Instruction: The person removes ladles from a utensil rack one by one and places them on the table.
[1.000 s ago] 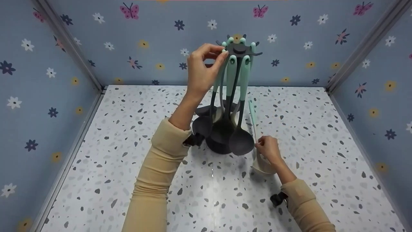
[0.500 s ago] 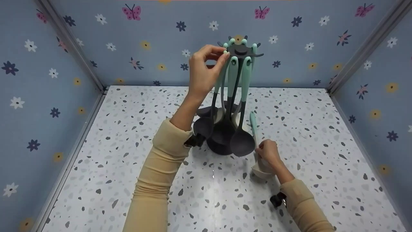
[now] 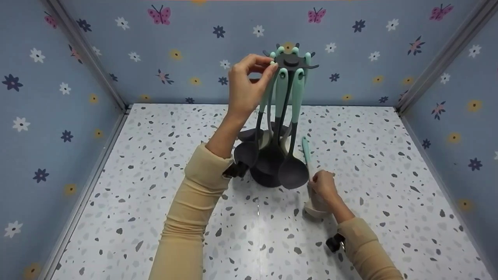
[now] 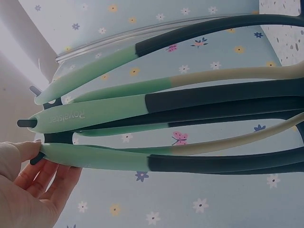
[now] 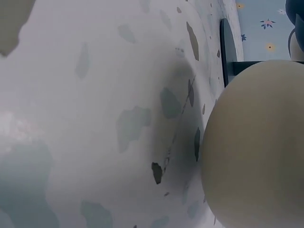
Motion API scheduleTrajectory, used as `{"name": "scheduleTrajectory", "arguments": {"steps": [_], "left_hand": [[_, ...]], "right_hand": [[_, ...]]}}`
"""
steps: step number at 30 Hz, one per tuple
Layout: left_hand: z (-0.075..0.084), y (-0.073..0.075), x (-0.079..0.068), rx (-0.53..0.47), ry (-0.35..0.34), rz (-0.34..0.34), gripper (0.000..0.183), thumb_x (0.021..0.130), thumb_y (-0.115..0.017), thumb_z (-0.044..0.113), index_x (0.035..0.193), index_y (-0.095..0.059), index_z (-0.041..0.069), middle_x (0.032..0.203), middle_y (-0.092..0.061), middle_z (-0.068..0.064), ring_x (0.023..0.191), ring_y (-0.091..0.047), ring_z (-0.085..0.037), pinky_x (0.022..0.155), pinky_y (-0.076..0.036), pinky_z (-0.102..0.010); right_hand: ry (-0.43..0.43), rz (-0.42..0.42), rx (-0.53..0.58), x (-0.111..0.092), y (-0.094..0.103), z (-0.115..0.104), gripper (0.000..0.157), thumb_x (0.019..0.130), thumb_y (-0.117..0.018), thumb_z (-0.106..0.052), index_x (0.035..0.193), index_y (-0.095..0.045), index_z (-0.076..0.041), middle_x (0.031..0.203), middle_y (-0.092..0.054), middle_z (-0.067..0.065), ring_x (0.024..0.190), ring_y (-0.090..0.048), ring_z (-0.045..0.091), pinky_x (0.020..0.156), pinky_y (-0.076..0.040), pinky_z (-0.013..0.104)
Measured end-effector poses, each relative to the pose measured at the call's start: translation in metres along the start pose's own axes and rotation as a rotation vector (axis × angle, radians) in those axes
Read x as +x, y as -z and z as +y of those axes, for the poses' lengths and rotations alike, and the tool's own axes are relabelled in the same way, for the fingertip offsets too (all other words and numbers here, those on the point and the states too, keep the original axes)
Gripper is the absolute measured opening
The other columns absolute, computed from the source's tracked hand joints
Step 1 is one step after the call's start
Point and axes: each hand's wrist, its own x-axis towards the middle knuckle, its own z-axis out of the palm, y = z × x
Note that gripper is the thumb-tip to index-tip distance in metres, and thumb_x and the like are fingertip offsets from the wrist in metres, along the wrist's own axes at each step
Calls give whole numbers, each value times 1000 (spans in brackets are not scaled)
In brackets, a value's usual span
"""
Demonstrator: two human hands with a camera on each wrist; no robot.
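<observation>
A black utensil stand (image 3: 290, 62) holds several hanging utensils with mint-green handles. My left hand (image 3: 245, 87) is at its top left, pinching the end of one mint handle (image 4: 109, 158) by a hook; that utensil's lower shaft is dark. A large black spoon (image 3: 293, 173) hangs at the stand's front right. To the right of the stand, my right hand (image 3: 325, 186) grips the pale shaft of a cream ladle (image 3: 316, 210) with a mint handle. Its bowl points towards me and is partly hidden by the hand; its rounded side fills the right of the right wrist view.
The stand's round black base (image 3: 266, 181) rests mid-table, partly covered by the hanging heads. The speckled white table (image 3: 155, 217) is bordered by flowered blue panels (image 3: 249, 23) at the back and both sides.
My right hand has drawn the ladle towards me, so its handle end sits lower beside the stand. My left hand keeps its pinch at the top of the stand.
</observation>
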Motion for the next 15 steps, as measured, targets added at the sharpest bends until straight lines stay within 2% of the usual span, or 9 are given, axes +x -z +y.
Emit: {"name": "scheduleTrajectory", "arguments": {"steps": [1, 2, 4, 7, 13, 15], "left_hand": [[0, 0, 0, -1, 2, 0, 15, 84, -62, 12, 90, -65, -1, 87, -61, -6, 78, -57, -12, 62, -51, -23], [0, 0, 0, -3, 4, 0, 15, 84, -62, 12, 90, -65, -1, 87, -61, -6, 78, -57, -12, 62, -51, -23], [1, 0, 0, -4, 10, 0, 15, 84, -62, 12, 90, -65, -1, 87, -61, -6, 78, -57, -12, 62, -51, -23], [1, 0, 0, -6, 20, 1, 15, 84, -62, 12, 90, -65, -1, 87, -62, -6, 78, -57, -13, 62, -51, -23], [2, 0, 0, -3, 24, 4, 15, 83, -62, 12, 90, -65, -1, 87, -62, -6, 78, -58, -13, 62, -51, -22], [1, 0, 1, -1, 23, 5, 15, 83, -62, 12, 90, -65, -1, 87, -62, -6, 78, -58, -13, 62, -51, -22]], "right_hand": [[-5, -1, 2, 0, 0, 0, 11, 74, -63, 0, 65, -61, 5, 52, -52, 5, 46, -46, 15, 72, -47, 40], [-13, -5, 6, 0, -1, 0, 10, 74, -63, 0, 66, -61, 5, 53, -52, 5, 47, -46, 14, 63, -48, 35], [-30, -11, 22, -1, -2, 0, 9, 74, -63, 1, 67, -61, 5, 54, -53, 5, 47, -46, 13, 44, -41, 27], [-37, 0, 34, -1, -3, 1, 10, 73, -63, 2, 64, -61, 4, 53, -52, 5, 46, -45, 13, 40, -36, 21], [-6, 30, 59, -2, -6, 2, 20, 70, -62, 3, 53, -53, -1, 45, -42, -1, 41, -37, 11, 37, -28, 21], [-3, 28, 74, -3, -7, 3, 17, 70, -62, 3, 55, -55, 0, 45, -43, -1, 40, -37, 11, 37, -29, 21]]}}
